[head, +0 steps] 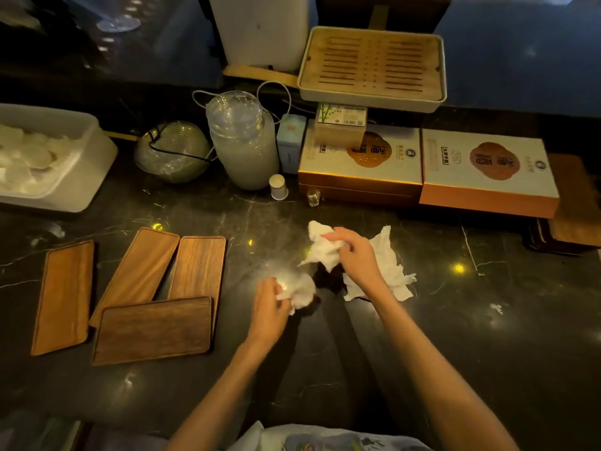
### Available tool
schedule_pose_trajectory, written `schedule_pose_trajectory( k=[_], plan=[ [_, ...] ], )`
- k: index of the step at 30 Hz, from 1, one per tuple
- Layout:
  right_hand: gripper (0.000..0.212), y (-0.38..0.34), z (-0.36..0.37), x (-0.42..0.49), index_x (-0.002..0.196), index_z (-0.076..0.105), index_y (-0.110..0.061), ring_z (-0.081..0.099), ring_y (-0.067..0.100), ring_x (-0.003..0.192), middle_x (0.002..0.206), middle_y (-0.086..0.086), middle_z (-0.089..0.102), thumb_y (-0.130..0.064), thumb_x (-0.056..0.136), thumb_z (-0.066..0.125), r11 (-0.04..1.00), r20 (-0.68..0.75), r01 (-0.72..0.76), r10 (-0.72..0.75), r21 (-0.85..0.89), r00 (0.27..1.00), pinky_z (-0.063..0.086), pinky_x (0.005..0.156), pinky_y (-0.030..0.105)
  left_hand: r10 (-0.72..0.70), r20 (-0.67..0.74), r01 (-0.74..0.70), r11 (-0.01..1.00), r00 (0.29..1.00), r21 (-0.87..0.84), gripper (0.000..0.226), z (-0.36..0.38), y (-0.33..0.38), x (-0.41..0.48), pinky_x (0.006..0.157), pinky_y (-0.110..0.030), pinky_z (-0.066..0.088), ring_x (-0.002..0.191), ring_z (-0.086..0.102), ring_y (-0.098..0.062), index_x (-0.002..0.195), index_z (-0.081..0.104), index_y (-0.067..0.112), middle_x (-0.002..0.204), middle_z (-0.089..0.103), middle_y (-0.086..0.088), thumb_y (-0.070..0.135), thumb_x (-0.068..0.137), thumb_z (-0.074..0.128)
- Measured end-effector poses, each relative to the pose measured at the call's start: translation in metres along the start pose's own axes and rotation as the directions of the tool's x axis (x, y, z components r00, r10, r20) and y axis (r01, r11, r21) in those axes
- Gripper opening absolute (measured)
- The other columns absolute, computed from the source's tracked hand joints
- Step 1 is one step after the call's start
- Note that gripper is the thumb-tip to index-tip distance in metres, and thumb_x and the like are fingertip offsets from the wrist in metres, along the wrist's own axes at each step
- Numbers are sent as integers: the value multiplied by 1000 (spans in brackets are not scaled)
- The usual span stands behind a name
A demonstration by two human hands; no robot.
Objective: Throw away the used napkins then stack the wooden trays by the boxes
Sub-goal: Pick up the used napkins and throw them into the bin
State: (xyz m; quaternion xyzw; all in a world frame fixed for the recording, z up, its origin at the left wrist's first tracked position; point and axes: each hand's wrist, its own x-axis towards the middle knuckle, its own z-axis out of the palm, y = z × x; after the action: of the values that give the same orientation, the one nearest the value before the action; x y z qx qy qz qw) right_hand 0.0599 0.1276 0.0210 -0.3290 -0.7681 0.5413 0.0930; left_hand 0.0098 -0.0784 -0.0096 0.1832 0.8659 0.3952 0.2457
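Note:
Several flat wooden trays lie on the dark marble counter at the left: one long tray [63,297] apart, two angled trays [140,271] [200,265] side by side, and a darker tray [153,330] across their near ends. My left hand [268,309] grips a crumpled white napkin [300,289]. To its right, my right hand [356,252] pinches a second crumpled napkin [320,247]. A third napkin [387,271] lies spread under my right wrist. Two orange-and-white boxes [359,164] [487,170] stand at the back right.
A slatted tea tray [372,66] rests on a small box above the left box. A stack of clear plastic cups [244,144], a glass bowl [172,151], a small white cup [278,187] and a white bin [48,157] line the back. Dark trays [566,222] sit far right.

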Motion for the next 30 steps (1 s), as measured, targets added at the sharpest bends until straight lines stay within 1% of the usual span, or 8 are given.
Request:
schedule_pose_trajectory(
  k=[3, 6, 10, 16, 19, 22, 24, 30],
  plan=[
    [44, 5, -22, -68, 93, 72, -39, 62, 6, 103, 100, -21, 68, -6, 96, 43, 956, -20, -137, 147, 261, 989, 50, 83, 19, -260, -92, 210, 907, 961, -364, 22, -18, -9, -27, 68, -27, 45, 92, 55, -22, 105, 42, 13, 99, 53, -5, 0, 90, 52],
    [28, 22, -26, -130, 96, 73, -26, 65, 16, 100, 98, -8, 70, -11, 97, 48, 868, -14, -250, 283, 429, 959, 55, 72, 19, -365, -50, 248, 720, 930, -648, 35, -25, -23, -60, 83, -38, 53, 102, 59, -23, 126, 42, 13, 109, 59, -4, 4, 93, 52],
    [27, 44, -22, -176, 117, 62, 2, 59, 37, 115, 120, 24, 64, -7, 95, 48, 633, 143, -448, 473, 631, 869, 45, 104, 50, -424, 53, 332, 619, 904, -712, 36, -27, -33, -97, 79, -37, 54, 101, 64, -25, 131, 53, 13, 118, 63, -12, 6, 95, 53],
    [37, 54, -6, -212, 122, 58, 3, 57, 32, 120, 127, 22, 62, -20, 96, 46, 207, 409, -521, 414, 828, 814, 42, 104, 41, -480, 176, 391, 397, 859, -830, 39, -36, -35, -150, 80, -36, 52, 91, 67, -21, 115, 60, 10, 102, 67, -7, -5, 87, 38],
    [44, 52, 17, -223, 127, 53, 5, 54, 29, 124, 129, 20, 60, -27, 98, 46, 247, 438, -554, 398, 795, 806, 34, 112, 42, -403, 262, 345, 146, 877, -927, 31, -49, -44, -174, 83, -45, 53, 85, 64, -25, 93, 65, 9, 90, 64, -10, -3, 84, 38],
    [32, 46, 44, -236, 116, 58, 7, 62, 24, 105, 119, 21, 59, -16, 95, 54, 403, 366, -523, 406, 751, 837, 51, 95, 32, -358, 320, 323, -53, 877, -945, 27, -63, -60, -196, 93, -46, 49, 102, 62, -29, 110, 61, 8, 103, 67, -13, -1, 91, 45],
    [28, 38, 59, -246, 117, 54, 3, 65, 23, 100, 122, 21, 56, -8, 92, 58, 415, 370, -540, 424, 732, 827, 59, 78, 29, -371, 339, 350, -39, 864, -936, 36, -74, -67, -208, 91, -39, 49, 112, 63, -29, 127, 55, 4, 122, 65, -17, 1, 91, 53],
    [65, 11, 98, -287, 137, 42, -9, 58, 44, 117, 134, 25, 47, 14, 78, 59, 175, 369, -468, 405, 866, 836, 57, 87, 47, -430, 379, 375, -99, 819, -922, 46, -108, -100, -224, 105, -41, 44, 123, 55, -28, 139, 43, -1, 134, 56, -21, -2, 94, 51]
  ],
)
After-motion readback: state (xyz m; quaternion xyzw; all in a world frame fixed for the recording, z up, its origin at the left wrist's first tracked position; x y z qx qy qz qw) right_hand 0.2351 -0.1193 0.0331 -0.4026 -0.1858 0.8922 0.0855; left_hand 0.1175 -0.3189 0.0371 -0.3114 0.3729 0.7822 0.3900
